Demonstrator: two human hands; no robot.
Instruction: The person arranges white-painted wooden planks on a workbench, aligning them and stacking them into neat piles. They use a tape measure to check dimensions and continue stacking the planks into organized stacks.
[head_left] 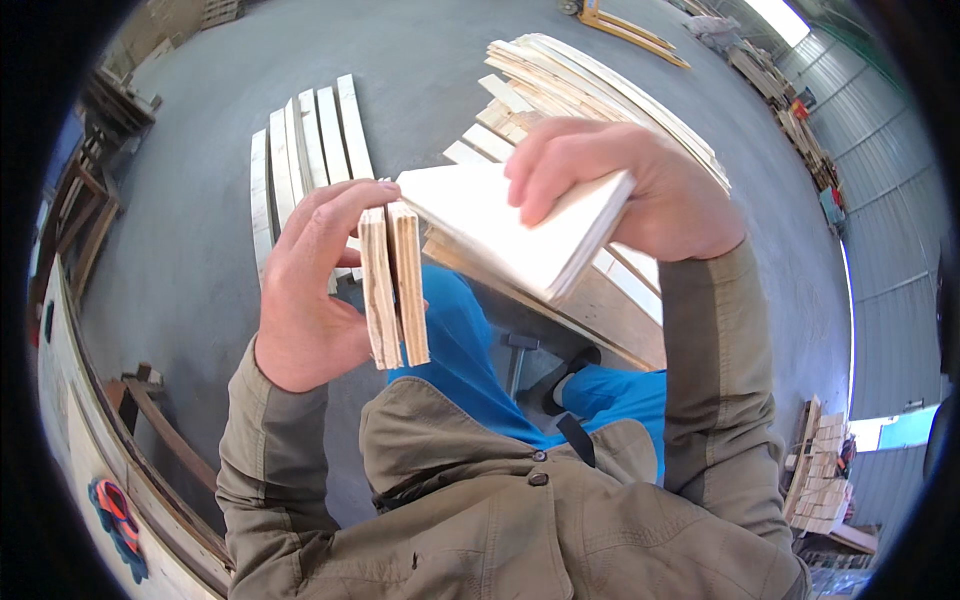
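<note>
Item 1: left hand (305,290), clenched on two thin wood boards (393,285), held on edge w/ end grain toward us, side by side, touching.

Item 2: right hand (625,185), fingers curled over the top of a pale board stack (500,225), gripping it flat-ish, tilted down to our right. Its near corner sits just beside the left pair's top; we cannot tell if they touch.

Both lots held up at chest height, above our blue trousers (470,350).

Item 3: slats (305,150) laid in a row on the grey floor (420,70), upper left.

Item 4: plank pile (600,85) behind right hand.

Item 5: pallet stack (820,470), lower right.
</note>
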